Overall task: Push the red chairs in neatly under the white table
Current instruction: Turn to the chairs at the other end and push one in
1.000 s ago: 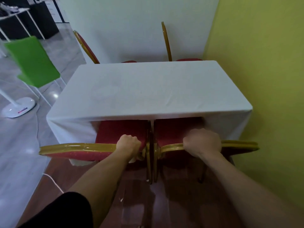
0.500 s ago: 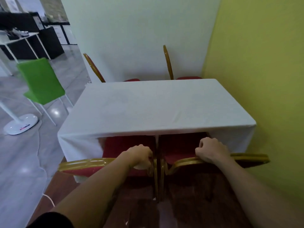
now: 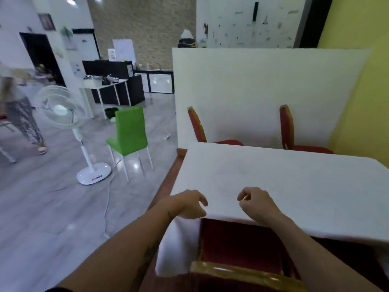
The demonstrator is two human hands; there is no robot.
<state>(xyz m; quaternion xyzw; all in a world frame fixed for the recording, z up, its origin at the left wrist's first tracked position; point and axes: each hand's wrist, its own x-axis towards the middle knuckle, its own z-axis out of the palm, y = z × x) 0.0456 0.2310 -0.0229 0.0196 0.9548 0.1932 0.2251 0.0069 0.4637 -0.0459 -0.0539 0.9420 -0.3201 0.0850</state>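
Both hands, left hand point(image 3: 188, 204) and right hand point(image 3: 255, 202), hover empty over the white table point(image 3: 294, 178), fingers seemingly loosely curled.

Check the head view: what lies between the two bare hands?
Only bare cloth of the white-draped table. The left hand and right hand hover apart over its near edge, empty; the gold-framed red chair sits lower, under the edge.
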